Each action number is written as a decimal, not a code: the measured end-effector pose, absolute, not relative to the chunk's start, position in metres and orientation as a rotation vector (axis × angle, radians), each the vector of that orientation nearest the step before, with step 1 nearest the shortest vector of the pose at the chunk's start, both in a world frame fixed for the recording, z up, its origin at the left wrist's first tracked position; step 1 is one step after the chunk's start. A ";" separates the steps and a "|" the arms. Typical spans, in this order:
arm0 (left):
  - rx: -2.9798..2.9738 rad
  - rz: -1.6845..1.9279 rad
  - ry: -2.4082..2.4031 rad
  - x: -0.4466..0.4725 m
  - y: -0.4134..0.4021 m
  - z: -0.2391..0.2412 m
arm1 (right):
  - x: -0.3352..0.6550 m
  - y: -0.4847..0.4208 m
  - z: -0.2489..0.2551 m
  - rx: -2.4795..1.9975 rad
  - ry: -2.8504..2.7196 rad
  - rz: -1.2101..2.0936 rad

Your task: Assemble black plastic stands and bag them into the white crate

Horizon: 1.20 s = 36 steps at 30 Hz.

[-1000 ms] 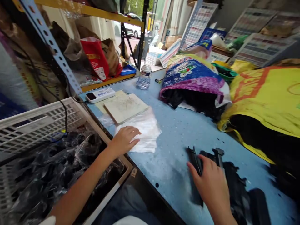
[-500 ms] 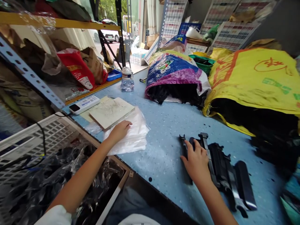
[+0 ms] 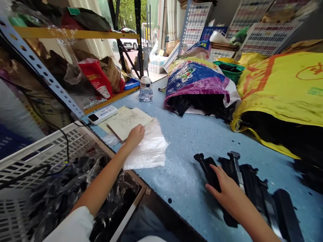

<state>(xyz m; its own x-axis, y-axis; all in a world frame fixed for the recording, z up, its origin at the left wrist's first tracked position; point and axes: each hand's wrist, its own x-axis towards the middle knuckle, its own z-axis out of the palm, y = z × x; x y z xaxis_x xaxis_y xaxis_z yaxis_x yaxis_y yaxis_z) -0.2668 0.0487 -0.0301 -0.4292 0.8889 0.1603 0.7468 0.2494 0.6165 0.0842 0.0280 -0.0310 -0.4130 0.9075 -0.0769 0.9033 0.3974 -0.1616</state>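
The right hand (image 3: 228, 190) has its grip clamped on a long black plastic part (image 3: 208, 168), tilted beside a row of similar black parts (image 3: 254, 186), likely lined up for easy picking. The left hand (image 3: 136, 135) curls over a stack of thin white plastic bags (image 3: 148, 153); whether its grip pinches one, I cannot tell. A flat, pale square board (image 3: 130, 122) overlaps the stack, probably as a weight. The speckled blue worktop (image 3: 181, 144) also carries a bulging yellow printed sack (image 3: 285, 84), while a yellow-beamed metal shelf (image 3: 83, 33) stands beyond, near the daylit opening.
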 end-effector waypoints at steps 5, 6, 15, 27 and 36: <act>1.554 0.951 2.131 -0.271 0.045 -0.035 | 0.083 0.021 -0.041 -1.770 -2.599 0.224; 1.565 0.945 2.091 -0.272 0.044 -0.036 | 0.082 0.021 -0.043 -1.725 -2.554 0.331; 1.672 0.829 1.951 -0.276 0.038 -0.034 | 0.043 0.027 -0.041 -1.497 -1.907 1.216; 1.684 0.782 2.151 -0.272 0.043 -0.016 | 0.031 0.032 -0.066 -1.373 -1.676 1.286; 1.699 0.727 1.762 -0.278 0.053 -0.028 | 0.008 0.035 -0.049 -1.134 -1.775 1.429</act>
<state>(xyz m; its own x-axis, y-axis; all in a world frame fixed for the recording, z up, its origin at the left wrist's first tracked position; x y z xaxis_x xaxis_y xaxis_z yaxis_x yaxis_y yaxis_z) -0.2782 0.0530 -0.0284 -0.0210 0.9991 -0.0362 0.6831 0.0408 0.7292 0.0076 0.0350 -0.0487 -0.4652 0.8828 -0.0655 0.2525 0.0614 -0.9657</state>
